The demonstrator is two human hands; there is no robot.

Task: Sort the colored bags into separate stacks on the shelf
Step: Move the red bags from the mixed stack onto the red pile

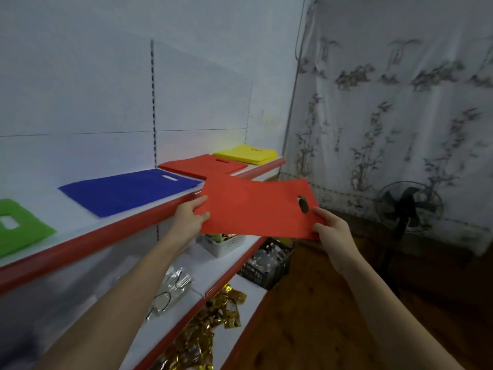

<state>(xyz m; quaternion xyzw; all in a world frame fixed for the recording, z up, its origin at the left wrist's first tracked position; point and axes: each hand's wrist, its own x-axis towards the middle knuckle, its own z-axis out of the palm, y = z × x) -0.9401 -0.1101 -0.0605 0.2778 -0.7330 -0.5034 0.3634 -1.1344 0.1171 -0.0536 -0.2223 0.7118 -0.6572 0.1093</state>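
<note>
Before the shelf (149,220), our left hand (190,217) and right hand (332,231) pinch opposite edges of a red bag (256,206). We judge it light, limp fabric; edge grips keep it flat for the red stack (202,164).

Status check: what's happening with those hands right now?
Left hand and right hand grip red bag. Held before red stack on shelf. Path clear.

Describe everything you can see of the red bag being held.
The held red bag is a flat, thin sheet that looks like non-woven fabric, with an oval handle slot near its right end. It hangs in the air, slightly bowed, in front of the top shelf. The left hand pinches its left edge; the right hand holds its lower right corner.
</note>
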